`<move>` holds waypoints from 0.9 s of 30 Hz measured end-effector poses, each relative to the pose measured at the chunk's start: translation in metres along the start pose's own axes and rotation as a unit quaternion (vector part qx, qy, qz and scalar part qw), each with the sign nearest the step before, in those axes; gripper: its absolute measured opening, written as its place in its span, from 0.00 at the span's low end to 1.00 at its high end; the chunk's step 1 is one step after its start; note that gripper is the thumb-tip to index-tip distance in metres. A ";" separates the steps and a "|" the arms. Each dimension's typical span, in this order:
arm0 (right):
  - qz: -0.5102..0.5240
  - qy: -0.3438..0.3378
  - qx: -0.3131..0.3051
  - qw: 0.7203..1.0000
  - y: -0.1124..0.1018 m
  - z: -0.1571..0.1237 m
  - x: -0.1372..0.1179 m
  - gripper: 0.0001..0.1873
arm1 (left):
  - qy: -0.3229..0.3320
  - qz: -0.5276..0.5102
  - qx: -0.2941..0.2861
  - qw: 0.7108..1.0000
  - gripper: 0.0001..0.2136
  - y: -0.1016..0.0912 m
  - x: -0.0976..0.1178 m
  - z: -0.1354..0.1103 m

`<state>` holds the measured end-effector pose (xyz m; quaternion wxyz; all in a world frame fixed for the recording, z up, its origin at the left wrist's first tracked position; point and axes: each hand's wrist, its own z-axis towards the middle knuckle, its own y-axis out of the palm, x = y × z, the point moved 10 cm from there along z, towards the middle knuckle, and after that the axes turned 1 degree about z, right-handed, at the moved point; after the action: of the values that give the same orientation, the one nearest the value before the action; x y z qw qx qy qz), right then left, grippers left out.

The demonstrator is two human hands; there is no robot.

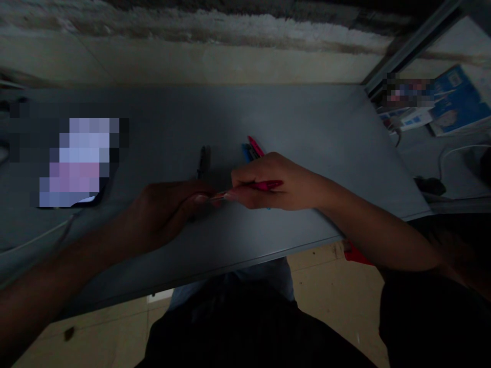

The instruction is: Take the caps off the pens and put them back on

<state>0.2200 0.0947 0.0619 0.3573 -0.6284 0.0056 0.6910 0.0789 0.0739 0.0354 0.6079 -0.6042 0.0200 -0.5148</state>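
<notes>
Over the grey table my right hand (264, 186) is closed around a red pen (270, 185), whose red end shows above the thumb. The pen's thinner end points left, to where my left hand (174, 207) pinches at its tip. Exactly what lies between the left fingertips is too dark to make out, but they meet the pen there. Beyond the right hand lie a pink-red pen (255, 145), a blue pen (246, 153) and a dark one, partly hidden by that hand. A black pen (201, 162) lies beyond my left hand.
The grey table (318, 122) runs along a wall. A lit, blurred-out phone-like screen (76, 163) is at left, with a cable below it. To the right, a blue printed box or book (458, 99) stands on another surface near white cables and a dark mouse-like object (430, 185).
</notes>
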 end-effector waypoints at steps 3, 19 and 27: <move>-0.023 -0.017 0.007 1.000 -0.005 -0.001 -0.004 0.16 | -0.023 -0.024 -0.017 0.999 0.21 -0.001 -0.005 0.002; -0.075 0.053 0.130 0.987 -0.038 -0.006 0.008 0.16 | -0.083 0.030 0.047 0.995 0.22 -0.013 -0.019 0.001; -0.086 0.086 0.133 0.984 -0.039 -0.009 0.015 0.16 | -0.063 0.034 0.052 0.996 0.19 -0.013 -0.015 0.005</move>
<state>0.2477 0.1272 0.0643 0.4940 -0.6300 0.0745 0.5946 0.0673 0.0904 0.0373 0.6556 -0.6022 -0.0241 -0.4550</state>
